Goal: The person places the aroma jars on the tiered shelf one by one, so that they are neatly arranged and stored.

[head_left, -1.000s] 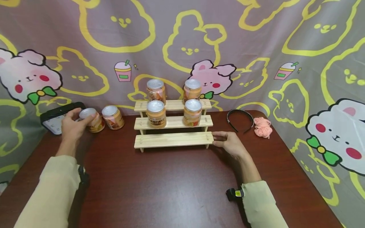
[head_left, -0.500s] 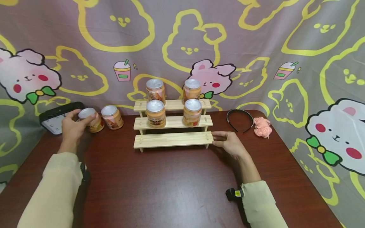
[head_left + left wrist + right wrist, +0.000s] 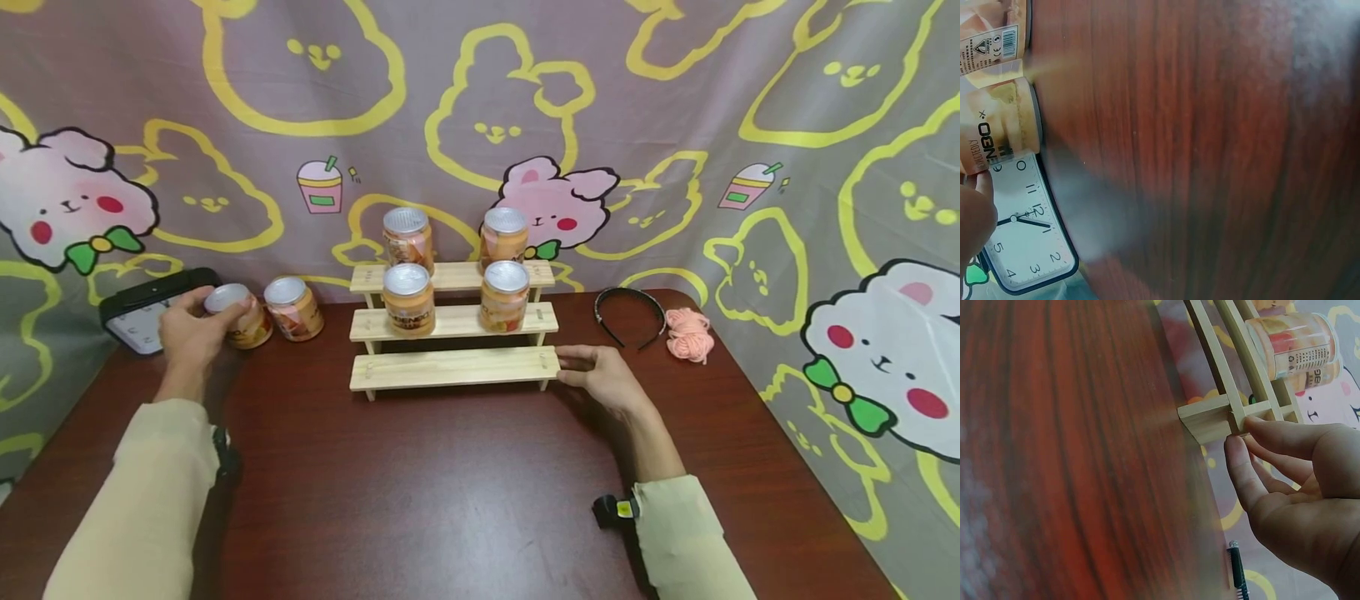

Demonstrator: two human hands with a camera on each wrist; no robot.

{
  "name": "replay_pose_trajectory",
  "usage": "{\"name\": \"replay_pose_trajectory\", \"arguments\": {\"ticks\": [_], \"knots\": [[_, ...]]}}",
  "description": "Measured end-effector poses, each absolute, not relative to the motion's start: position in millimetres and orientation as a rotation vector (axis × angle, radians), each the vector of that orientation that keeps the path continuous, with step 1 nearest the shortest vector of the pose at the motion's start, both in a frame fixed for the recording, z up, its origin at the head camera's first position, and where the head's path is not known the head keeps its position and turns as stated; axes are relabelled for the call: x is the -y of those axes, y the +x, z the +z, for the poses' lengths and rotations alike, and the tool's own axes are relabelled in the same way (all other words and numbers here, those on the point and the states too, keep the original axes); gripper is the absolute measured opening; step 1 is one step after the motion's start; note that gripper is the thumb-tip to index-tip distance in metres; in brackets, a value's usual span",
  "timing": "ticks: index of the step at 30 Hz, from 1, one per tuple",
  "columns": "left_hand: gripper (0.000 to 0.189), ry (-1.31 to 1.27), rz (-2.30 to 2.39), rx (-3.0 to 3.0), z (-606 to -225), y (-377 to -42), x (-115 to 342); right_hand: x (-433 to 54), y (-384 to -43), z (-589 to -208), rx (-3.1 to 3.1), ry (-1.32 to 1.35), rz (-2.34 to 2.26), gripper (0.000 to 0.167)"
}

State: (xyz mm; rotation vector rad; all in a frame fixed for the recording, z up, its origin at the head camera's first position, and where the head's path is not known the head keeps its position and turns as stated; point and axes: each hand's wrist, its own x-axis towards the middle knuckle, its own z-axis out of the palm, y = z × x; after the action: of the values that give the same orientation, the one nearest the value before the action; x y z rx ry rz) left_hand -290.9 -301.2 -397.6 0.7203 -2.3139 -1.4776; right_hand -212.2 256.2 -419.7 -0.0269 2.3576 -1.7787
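My left hand (image 3: 191, 337) grips an orange-labelled can (image 3: 251, 327) with a silver lid, thumb and fingers round its upper part. This can stands upright at the table's back left. A matching can (image 3: 295, 318) is just to its right. At the middle is a three-step wooden display rack (image 3: 453, 368), its lowest step bare. Two cans stand on the middle step, a left one (image 3: 409, 310) and a right one (image 3: 505, 307); two more are on the top step behind. My right hand (image 3: 1297, 469) pinches the right end of the lowest step between thumb and fingers.
A dark-framed clock (image 3: 1029, 237) leans behind my left hand. Right of the rack lie a black headband (image 3: 632, 292) and a ball of pink yarn (image 3: 688, 336). A patterned curtain (image 3: 465, 100) hangs right along the back of the brown table (image 3: 435, 492).
My left forearm has shifted slightly to the right, while the hand stays on the can. The right hand and the rack have kept their places.
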Motion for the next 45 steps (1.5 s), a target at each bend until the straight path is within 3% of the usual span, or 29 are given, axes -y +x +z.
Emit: {"name": "replay_pose_trajectory", "arguments": {"ticks": [21, 29, 45], "knots": [[0.072, 0.688, -1.449, 2.241, -378, -271, 311, -256, -212, -421, -2.354, -0.02, -1.787, 0.048], [0.06, 0.616, -1.53, 2.168, -368, -260, 309, -257, -213, -421, -2.373, -0.043, -1.781, 0.047], [0.06, 0.361, -1.534, 2.213, -338, -238, 290, -256, -212, -419, -2.363, -0.051, -1.785, 0.047]]}}
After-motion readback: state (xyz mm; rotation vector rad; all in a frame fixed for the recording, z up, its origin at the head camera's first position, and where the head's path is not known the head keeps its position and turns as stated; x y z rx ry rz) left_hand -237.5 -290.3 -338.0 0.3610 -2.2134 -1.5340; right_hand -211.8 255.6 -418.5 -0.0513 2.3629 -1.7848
